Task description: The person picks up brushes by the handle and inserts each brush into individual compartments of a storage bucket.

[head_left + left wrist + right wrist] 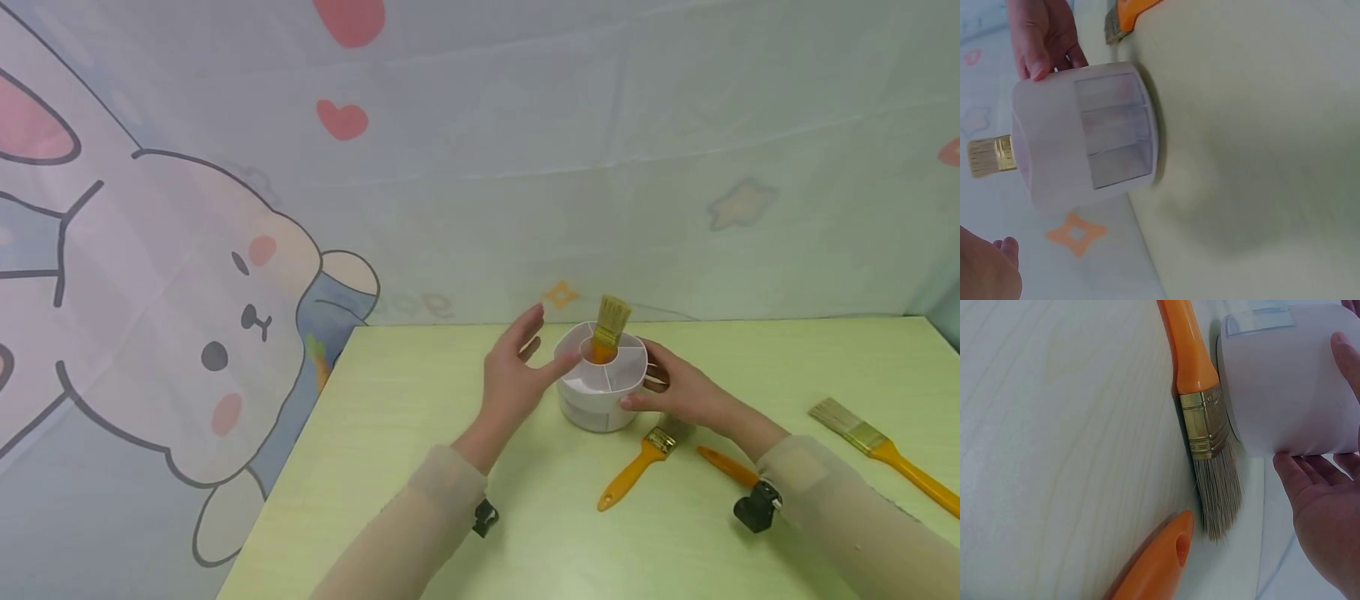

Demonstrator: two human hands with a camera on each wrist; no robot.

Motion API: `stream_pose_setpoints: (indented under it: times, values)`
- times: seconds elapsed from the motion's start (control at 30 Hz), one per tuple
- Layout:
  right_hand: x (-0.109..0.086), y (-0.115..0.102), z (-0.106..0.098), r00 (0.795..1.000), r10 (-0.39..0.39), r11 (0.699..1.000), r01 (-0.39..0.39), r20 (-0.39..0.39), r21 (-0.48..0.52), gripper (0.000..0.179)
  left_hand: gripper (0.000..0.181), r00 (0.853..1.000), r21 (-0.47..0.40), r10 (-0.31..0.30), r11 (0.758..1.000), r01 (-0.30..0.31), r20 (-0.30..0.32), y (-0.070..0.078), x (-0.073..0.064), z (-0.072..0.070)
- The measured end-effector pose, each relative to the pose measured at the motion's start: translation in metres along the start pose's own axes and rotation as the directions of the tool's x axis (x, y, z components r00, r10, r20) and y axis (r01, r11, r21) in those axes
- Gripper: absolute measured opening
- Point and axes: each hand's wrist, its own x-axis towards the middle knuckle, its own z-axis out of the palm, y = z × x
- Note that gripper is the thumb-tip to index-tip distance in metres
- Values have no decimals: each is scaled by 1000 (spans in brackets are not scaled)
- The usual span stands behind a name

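Note:
A white round desk organizer (588,414) with divided compartments stands on the table. In its central round well a paintbrush (612,317) stands bristles up, leaning slightly, its orange handle mostly hidden inside. My right hand (686,390) grips the organizer's right side, thumb on the front wall and fingers behind. On the other side my left hand (517,375) is spread, its fingers raised and its thumb reaching over the rim toward the well. The left wrist view shows clear windows low on the organizer's wall (1054,137).
In front of the organizer lies a small paintbrush (633,477) with an orange handle. Another orange handle (726,465) shows partly under the right forearm. A wider paintbrush (873,442) lies at the far right. Behind the table (420,400) hangs a printed cloth (525,208).

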Motion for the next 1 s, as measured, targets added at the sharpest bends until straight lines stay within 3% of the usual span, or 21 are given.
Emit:
stream_pose_setpoints:
  times: [0.27, 0.53, 1.0]
  values:
    - [-1, 2, -1, 1000, -3, 1000, 3, -5, 1, 88, 89, 996, -49, -82, 995, 83, 35, -16, -14, 3]
    - [-2, 3, 0, 1000, -4, 1000, 4, -9, 11, 89, 93, 983, 13, -159, 987, 158, 91, -26, -25, 4]
    - [-5, 2, 1, 1000, 2, 1000, -2, -20, -13, 87, 92, 965, 28, -177, 984, 175, 194, -42, -37, 6]
